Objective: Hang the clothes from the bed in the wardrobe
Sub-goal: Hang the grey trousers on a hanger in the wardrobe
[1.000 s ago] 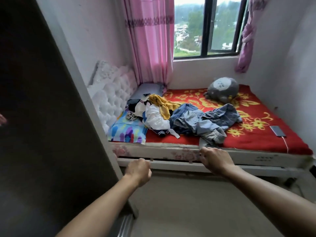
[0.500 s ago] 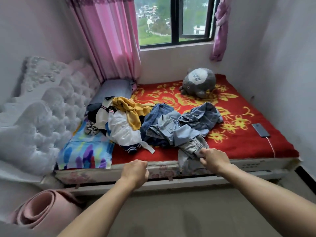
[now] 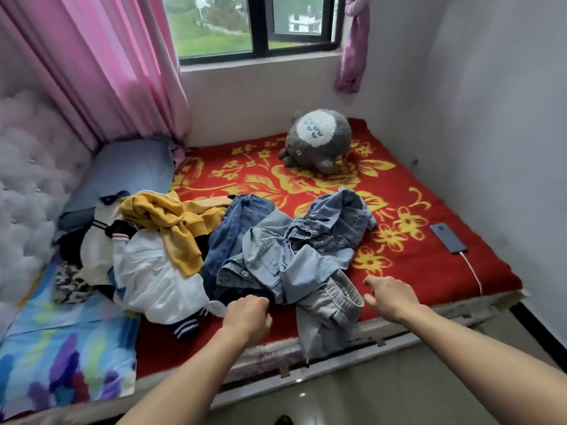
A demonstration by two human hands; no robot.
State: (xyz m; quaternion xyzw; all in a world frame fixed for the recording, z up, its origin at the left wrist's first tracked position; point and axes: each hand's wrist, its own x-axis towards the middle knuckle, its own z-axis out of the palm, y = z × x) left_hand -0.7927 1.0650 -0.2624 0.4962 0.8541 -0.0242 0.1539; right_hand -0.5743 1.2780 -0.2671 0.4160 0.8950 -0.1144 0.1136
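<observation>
A pile of clothes lies on the bed's red flowered blanket [image 3: 414,271]: a yellow top [image 3: 171,219], a white garment [image 3: 156,277], dark blue jeans [image 3: 233,228], light denim pieces [image 3: 310,240] and grey trousers [image 3: 331,305] hanging over the bed's front edge. My left hand [image 3: 247,314] hovers with curled fingers at the near edge of the denim and holds nothing. My right hand [image 3: 388,299] is spread just right of the grey trousers, not touching them. The wardrobe is out of view.
A grey plush toy [image 3: 319,139] sits at the back of the bed. A phone [image 3: 448,237] on a white cable lies at the right edge near the wall. A tufted headboard [image 3: 27,185], a blue pillow [image 3: 129,170] and a colourful pillow [image 3: 61,348] are at left.
The view has swung from the dark wardrobe side to the bed and come closer. My right hand touched the grey trousers half a second ago and is now off them to the right.
</observation>
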